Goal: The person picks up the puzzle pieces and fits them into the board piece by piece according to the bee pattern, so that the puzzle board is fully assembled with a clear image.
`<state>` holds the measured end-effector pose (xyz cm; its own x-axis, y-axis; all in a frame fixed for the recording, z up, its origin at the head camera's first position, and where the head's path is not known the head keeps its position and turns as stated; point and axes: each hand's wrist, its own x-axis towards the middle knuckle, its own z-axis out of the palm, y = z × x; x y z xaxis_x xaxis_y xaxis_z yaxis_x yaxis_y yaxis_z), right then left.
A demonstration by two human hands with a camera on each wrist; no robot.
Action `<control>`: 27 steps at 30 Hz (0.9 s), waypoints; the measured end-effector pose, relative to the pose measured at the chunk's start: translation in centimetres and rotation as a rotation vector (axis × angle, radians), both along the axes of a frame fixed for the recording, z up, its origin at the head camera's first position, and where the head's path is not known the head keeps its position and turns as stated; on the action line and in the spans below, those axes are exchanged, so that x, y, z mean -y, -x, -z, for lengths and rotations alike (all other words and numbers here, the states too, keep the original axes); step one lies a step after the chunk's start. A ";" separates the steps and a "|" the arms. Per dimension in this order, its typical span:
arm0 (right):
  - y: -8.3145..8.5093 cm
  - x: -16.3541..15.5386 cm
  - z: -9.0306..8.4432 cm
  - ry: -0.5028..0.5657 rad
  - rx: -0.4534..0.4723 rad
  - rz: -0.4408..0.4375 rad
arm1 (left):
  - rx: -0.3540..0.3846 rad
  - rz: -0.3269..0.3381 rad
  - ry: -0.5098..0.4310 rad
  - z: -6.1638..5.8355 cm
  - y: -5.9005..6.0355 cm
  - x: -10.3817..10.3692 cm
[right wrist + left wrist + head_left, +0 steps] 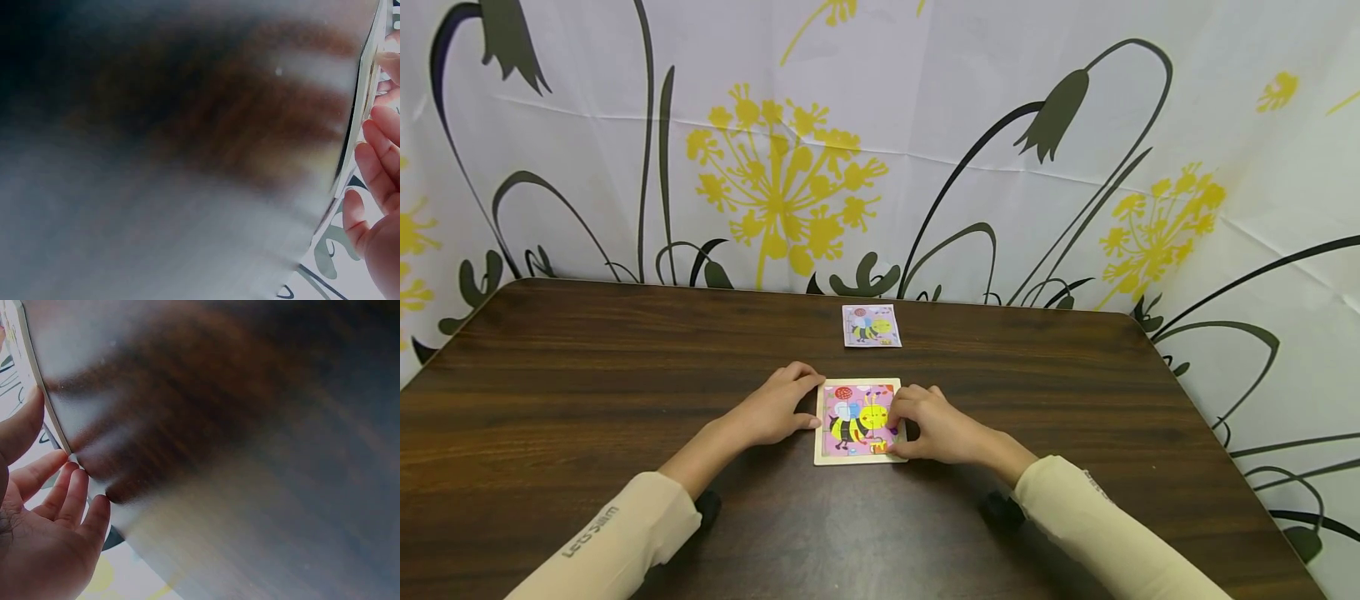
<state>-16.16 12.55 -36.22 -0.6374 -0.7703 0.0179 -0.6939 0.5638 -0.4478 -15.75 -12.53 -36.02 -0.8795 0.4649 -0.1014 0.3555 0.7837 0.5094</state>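
Observation:
A square bee jigsaw puzzle (850, 421) lies in a pale wooden tray (857, 459) on the table, its pieces forming a yellow-and-black bee on pink. My left hand (780, 407) touches the tray's left side, thumb on the edge and forefinger by the upper left corner. In the left wrist view, the fingers (74, 497) reach along that edge, fairly straight. Over the puzzle's right side, my right hand (942, 427) has its bent forefinger and thumb on the lower right part. Those fingers cover some pieces; whether they pinch one or only press is hidden.
A picture card (871, 326) with the same bee lies behind the tray, near the table's back edge. The dark wooden table (625, 367) meets a white cloth (940, 108) printed with flowers. Both forearms wear cream sleeves (625, 525).

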 end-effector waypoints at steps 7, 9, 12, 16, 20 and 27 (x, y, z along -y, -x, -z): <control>0.0 0.0 0.0 -0.020 0.015 0.012 | 0.006 -0.002 0.000 -0.1 0.0 0.0; 0.0 0.0 0.1 -0.025 0.022 0.015 | 0.009 -0.003 0.001 -0.2 0.0 0.0; 0.0 -0.1 0.0 -0.031 0.033 0.020 | 0.012 -0.003 0.000 -0.2 0.0 0.0; 0.0 -0.2 -0.1 -0.035 0.045 0.017 | 0.013 -0.003 -0.005 -0.2 0.0 0.1; 0.0 -0.3 -0.1 -0.032 0.047 0.013 | 0.015 -0.004 -0.003 -0.3 0.0 0.1; 0.0 -0.3 -0.1 -0.019 0.043 0.003 | 0.023 -0.006 -0.002 -0.4 0.0 0.1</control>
